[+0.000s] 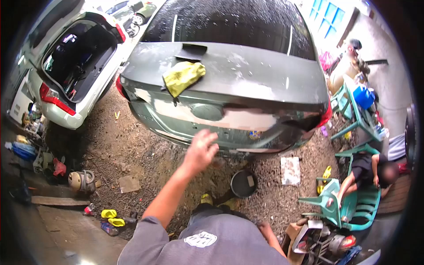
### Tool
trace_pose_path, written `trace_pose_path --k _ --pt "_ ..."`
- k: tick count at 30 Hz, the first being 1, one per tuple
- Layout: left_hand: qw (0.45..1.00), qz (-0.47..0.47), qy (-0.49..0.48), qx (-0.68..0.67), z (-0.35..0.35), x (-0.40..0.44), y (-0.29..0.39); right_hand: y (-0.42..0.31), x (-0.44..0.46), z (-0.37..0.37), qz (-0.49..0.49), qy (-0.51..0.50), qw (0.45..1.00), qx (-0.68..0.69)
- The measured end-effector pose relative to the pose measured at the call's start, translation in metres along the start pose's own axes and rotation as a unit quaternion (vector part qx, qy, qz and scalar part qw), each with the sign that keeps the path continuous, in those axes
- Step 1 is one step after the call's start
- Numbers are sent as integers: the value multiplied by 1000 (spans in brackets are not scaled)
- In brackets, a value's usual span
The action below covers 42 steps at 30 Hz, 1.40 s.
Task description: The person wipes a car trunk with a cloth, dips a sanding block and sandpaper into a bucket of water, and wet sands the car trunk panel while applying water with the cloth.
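My left hand (202, 149) reaches out in front of the grey car's rear (207, 132), fingers partly spread and nothing visible in them. I cannot tell whether its fingertips touch the panel. Pale and reddish patches mark the trunk face around a round green-grey spot (207, 111). A yellow cloth (183, 78) hangs over the trunk edge, beside a dark flat block (191, 51) on the lid. Low at my right side is my right hand (264, 229), its fingers mostly hidden by my body. A black bucket (244, 183) stands on the gravel near my feet.
At left is a white car (66, 112) with its tailgate raised. Green plastic chairs (360, 207), one with a person (366, 172) on it, stand at right. Yellow clogs (112, 217), a tank-like machine (81, 180) and boxes (293, 232) lie around. Another person (353, 64) is farther back.
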<state>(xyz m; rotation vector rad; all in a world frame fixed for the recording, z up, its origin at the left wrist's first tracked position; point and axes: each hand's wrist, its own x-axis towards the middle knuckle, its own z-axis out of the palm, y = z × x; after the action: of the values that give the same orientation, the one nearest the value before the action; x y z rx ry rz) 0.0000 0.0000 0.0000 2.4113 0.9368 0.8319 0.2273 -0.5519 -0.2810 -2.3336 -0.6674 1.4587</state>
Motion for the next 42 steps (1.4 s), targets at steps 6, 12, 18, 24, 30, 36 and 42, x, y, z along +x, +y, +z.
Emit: trace_pose_path --k 6,12,18,24,30,36,42 --pt "963 -109 156 191 -72 143 -78 113 -14 61 -75 70 994 -43" --pt "951 -193 31 240 -75 204 -98 48 -27 49 13 60 996 -61" --pt "982 30 83 168 -65 214 -96 -24 -21 23 15 78 995 -57" --pt "986 24 102 126 4 280 -80 -58 -11 -1 1 79 994 -70" --pt "954 -122 58 267 -59 297 -152 -55 17 -43 1 73 995 -70" --pt "932 -50 248 258 -63 306 -162 -9 56 -99 10 47 997 -63" --pt "913 -127 356 -156 -90 263 -83 78 93 -171 -7 3 995 -102"
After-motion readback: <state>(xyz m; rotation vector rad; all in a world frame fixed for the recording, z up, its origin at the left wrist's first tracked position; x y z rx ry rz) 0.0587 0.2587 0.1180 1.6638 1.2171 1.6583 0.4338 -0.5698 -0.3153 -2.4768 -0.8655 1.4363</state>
